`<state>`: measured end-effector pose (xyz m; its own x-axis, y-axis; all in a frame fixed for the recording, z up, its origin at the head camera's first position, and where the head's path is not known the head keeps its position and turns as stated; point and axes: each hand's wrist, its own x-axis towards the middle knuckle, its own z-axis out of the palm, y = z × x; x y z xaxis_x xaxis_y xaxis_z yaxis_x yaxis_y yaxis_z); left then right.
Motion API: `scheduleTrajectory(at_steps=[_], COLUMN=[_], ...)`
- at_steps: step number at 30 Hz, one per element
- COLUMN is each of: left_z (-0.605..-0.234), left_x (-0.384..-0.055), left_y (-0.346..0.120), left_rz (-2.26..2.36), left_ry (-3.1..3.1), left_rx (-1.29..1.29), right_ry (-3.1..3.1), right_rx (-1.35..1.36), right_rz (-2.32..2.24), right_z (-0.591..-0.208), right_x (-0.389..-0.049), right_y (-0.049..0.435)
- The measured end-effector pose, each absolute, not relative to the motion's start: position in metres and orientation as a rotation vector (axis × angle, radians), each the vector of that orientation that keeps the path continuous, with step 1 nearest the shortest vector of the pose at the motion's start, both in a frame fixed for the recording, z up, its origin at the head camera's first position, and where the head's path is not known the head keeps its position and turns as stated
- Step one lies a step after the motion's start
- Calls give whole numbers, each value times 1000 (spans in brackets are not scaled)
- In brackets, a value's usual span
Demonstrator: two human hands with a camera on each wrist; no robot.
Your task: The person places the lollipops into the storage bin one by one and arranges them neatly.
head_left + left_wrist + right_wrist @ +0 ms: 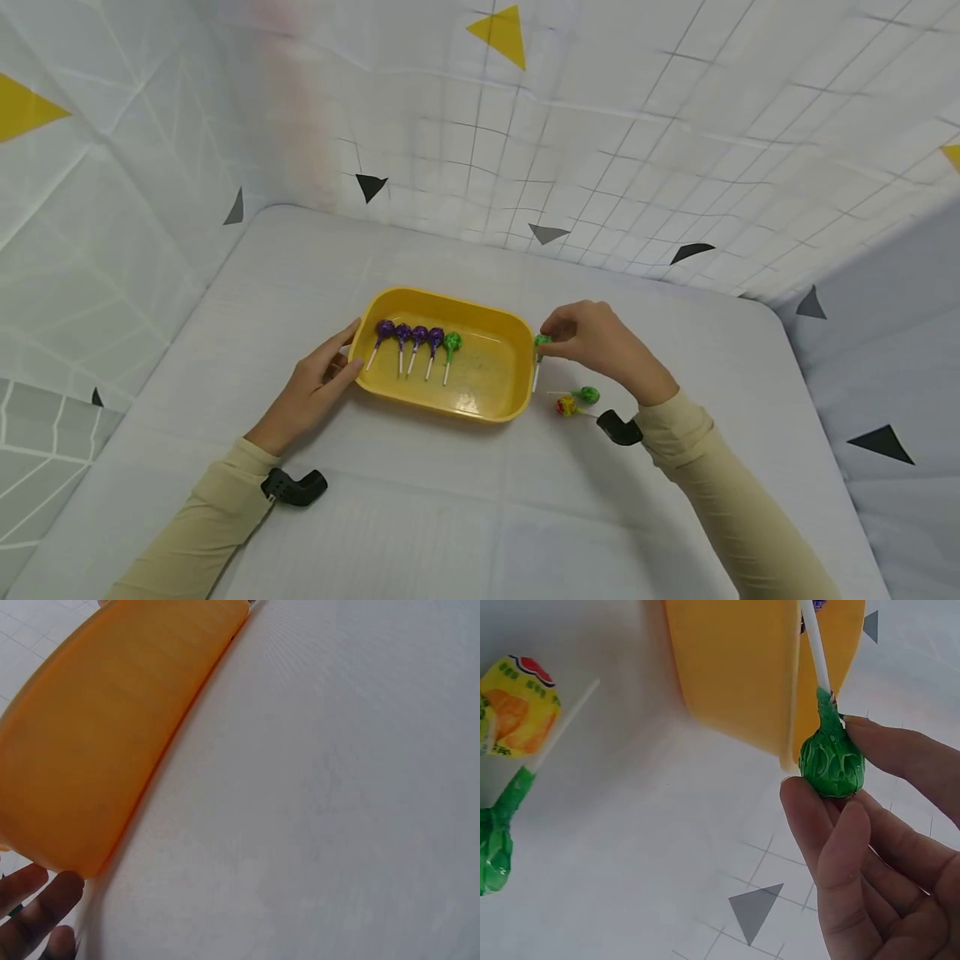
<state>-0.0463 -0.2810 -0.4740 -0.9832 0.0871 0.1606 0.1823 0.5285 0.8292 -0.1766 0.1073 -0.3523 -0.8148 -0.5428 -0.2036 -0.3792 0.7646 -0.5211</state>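
Note:
A yellow tray (420, 407) stands on the white table. Inside it, several purple-wrapped lollipops (419, 335) and one green lollipop (452, 342) lie side by side, sticks toward the near edge. My left hand (318, 379) rests against the tray's left end, fingers spread; in the left wrist view its fingertips (69, 886) touch the outer wall. At the tray's right rim, my right hand (600, 337) pinches another green lollipop (832, 761) by its wrapped head, between thumb and fingers. The stick points toward the near side in the head view.
To the right of the tray, below my right hand, a green lollipop (589, 395) and a yellow-and-red lollipop (566, 406) lie close together on the table (420, 508). White patterned cloth walls (435, 167) rise behind and at both sides.

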Motion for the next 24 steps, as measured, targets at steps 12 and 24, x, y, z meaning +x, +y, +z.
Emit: scheduleTrajectory(at_steps=[12,24], left_z=[-477,-476], left_x=[-47,-47], left_y=[-282,-282], left_rz=[-1458,-1477], left_ry=[-2665,-2658], left_rx=[-224,-236], right_ry=[2585,2542], right_rx=[-698,-660], right_rz=[-666,-638], right_z=[-345,-343], right_x=[-181,-184], right_y=[94,77])
